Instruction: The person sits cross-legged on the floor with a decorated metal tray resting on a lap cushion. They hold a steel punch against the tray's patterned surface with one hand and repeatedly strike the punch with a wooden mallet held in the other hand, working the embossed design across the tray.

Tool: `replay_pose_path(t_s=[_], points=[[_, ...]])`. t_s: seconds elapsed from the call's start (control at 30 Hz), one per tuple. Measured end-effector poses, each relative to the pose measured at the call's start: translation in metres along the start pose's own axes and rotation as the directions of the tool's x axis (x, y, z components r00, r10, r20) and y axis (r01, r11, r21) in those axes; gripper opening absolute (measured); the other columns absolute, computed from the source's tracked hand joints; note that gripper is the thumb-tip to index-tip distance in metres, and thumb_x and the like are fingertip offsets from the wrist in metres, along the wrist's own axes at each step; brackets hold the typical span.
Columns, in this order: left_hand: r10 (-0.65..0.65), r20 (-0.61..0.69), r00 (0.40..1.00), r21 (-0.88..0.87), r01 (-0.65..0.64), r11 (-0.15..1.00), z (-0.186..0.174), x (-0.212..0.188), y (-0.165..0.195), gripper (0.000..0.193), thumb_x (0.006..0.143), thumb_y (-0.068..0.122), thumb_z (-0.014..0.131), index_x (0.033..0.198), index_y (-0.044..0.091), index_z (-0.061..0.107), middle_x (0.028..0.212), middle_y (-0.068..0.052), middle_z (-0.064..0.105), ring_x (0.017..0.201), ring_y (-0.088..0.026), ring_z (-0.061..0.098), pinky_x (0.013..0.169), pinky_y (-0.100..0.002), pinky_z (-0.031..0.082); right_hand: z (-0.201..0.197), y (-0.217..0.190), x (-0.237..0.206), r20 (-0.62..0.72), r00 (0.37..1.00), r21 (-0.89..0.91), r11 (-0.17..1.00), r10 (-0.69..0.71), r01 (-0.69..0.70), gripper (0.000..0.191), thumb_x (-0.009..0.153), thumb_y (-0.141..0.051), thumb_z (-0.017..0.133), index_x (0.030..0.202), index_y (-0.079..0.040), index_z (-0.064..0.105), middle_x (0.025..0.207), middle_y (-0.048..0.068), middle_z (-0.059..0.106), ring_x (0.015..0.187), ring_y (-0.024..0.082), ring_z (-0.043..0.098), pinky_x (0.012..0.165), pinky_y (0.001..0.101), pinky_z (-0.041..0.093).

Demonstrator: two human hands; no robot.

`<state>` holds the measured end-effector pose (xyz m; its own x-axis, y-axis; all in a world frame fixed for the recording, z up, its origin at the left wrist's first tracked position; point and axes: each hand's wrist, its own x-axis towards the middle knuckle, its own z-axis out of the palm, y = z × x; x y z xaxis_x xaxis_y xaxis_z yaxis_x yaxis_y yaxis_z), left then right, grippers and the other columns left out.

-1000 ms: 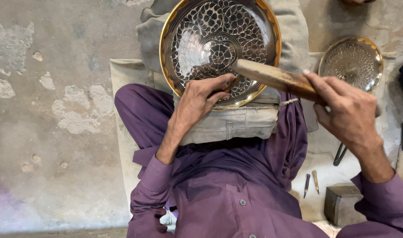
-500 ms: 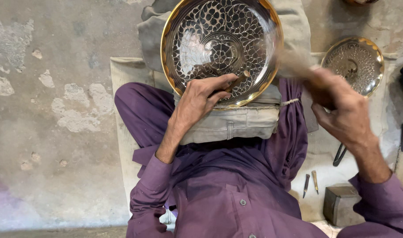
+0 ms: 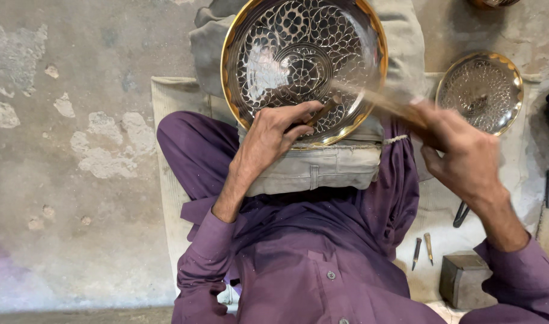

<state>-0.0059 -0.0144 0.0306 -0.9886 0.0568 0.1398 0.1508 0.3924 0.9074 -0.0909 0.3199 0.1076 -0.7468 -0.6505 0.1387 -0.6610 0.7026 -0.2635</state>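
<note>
A large round metal bowl [image 3: 286,48] with a gold rim and cut floral pattern rests on a folded grey cloth pad [image 3: 313,171] over my lap. My left hand [image 3: 274,135] grips a small chisel [image 3: 325,109], its tip set on the bowl's inner surface near the lower rim. Over the bowl's right edge, my right hand [image 3: 463,156] is closed around a wooden mallet [image 3: 376,99], which is blurred by motion and points left at the chisel.
A smaller engraved gold-rimmed bowl [image 3: 479,90] sits on the mat at right. Two small chisels [image 3: 422,249], a dark tool [image 3: 461,214] and a metal block [image 3: 463,279] lie by my right knee. Worn concrete floor [image 3: 64,150] spreads to the left.
The mallet has swung from resting across the bowl's lower right into a fast blurred stroke at the chisel. My left hand stays put on the chisel.
</note>
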Motion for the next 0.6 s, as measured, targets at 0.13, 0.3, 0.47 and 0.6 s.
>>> replay_pose_path(t_s=[0.13,0.3,0.47,0.6], points=[[0.003,0.017,1.000,-0.021,-0.003,1.000,0.000,0.001,-0.002,0.048,0.091,0.013,0.074,0.137,0.018,0.064,0.110,-0.009,0.079,0.096,-0.021,0.079,0.086,-0.035,0.063,-0.003,0.001,0.000,0.035,0.999,-0.106,0.994,0.036,-0.032,0.069,0.088,-0.002,0.073,0.153,-0.014,0.056,0.118,0.014,0.073,0.095,0.026,0.073,0.086,0.0377,0.062],[0.037,0.016,0.999,-0.004,-0.037,0.999,-0.002,0.000,-0.002,0.046,0.092,0.014,0.074,0.137,0.017,0.065,0.114,-0.009,0.078,0.098,-0.020,0.078,0.088,-0.036,0.063,-0.007,0.000,0.005,0.040,0.999,-0.019,1.000,-0.013,0.014,0.068,0.084,-0.001,0.073,0.148,-0.012,0.055,0.126,0.018,0.072,0.103,0.031,0.072,0.089,0.0416,0.062],[0.045,0.032,0.998,-0.016,-0.044,0.999,-0.003,-0.001,-0.002,0.046,0.092,0.014,0.073,0.137,0.018,0.065,0.115,-0.008,0.078,0.095,-0.019,0.078,0.086,-0.036,0.063,-0.004,-0.011,0.004,-0.086,0.996,0.143,0.990,-0.007,0.020,0.067,0.084,-0.002,0.072,0.147,-0.007,0.049,0.118,0.017,0.067,0.099,0.030,0.070,0.086,0.0418,0.061],[0.006,0.067,0.998,0.012,-0.007,1.000,-0.003,0.000,-0.004,0.046,0.090,0.015,0.074,0.136,0.019,0.066,0.112,-0.007,0.078,0.089,-0.018,0.078,0.084,-0.036,0.063,-0.002,-0.014,-0.001,0.019,1.000,-0.122,0.992,0.023,-0.020,0.069,0.086,-0.001,0.074,0.150,-0.017,0.057,0.113,0.010,0.072,0.092,0.027,0.072,0.078,0.0397,0.060]])
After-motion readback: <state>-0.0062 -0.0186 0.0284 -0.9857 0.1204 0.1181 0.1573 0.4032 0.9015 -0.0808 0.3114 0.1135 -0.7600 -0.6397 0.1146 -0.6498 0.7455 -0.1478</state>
